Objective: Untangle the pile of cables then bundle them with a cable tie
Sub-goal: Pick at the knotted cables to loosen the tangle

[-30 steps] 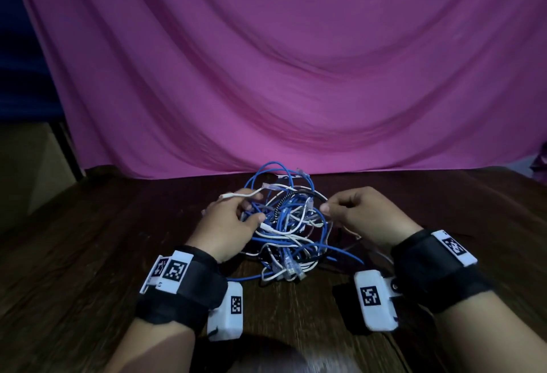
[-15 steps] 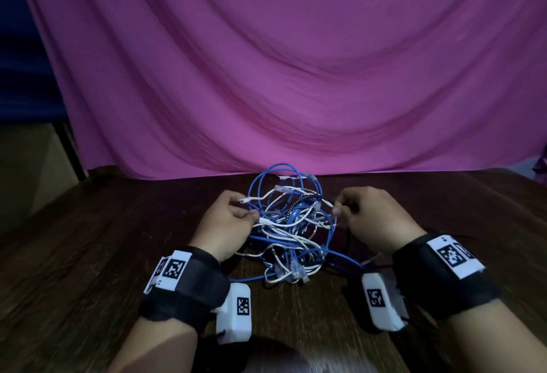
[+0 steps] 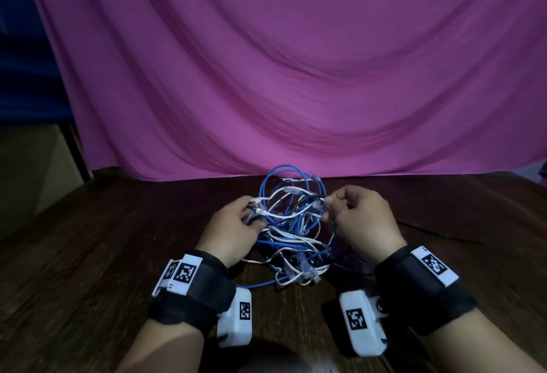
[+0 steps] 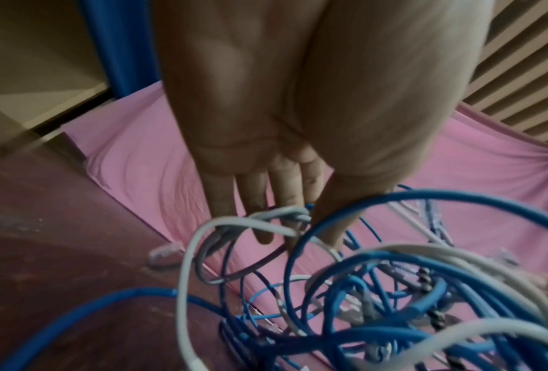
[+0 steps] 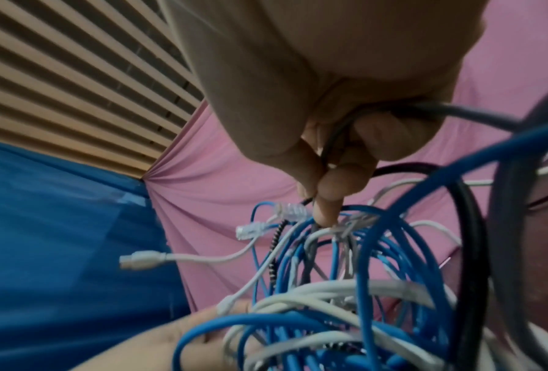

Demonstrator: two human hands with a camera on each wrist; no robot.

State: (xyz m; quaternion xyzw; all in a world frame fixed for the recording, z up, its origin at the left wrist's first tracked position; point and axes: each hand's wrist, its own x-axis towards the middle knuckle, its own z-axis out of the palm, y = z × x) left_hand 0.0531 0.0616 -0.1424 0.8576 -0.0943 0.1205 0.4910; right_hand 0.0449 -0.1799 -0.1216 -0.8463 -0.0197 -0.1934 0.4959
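Note:
A tangled pile of blue, white and black cables [image 3: 293,233] sits on the dark wooden table [image 3: 118,254] between my hands. At the pile's left side my left hand [image 3: 236,224] has its fingers reaching into the loops. In the left wrist view a white cable [image 4: 234,223] crosses my left hand [image 4: 298,221] and is caught between thumb and forefinger. My right hand [image 3: 352,212] is at the pile's upper right, fingers curled. In the right wrist view my right hand [image 5: 330,190] grips a dark grey cable [image 5: 463,111] that runs through the fist. Clear plugs [image 5: 291,210] stick out just below.
A pink cloth [image 3: 296,76] hangs behind the table and drapes onto its far edge. A beige cabinet [image 3: 26,171] stands beyond the table's left edge. Bare wood lies to the left and right of the pile.
The white plug end that stuck out past my left fingers has slid right, toward the pile. Both hands stay at the pile's sides, the right one a little closer in.

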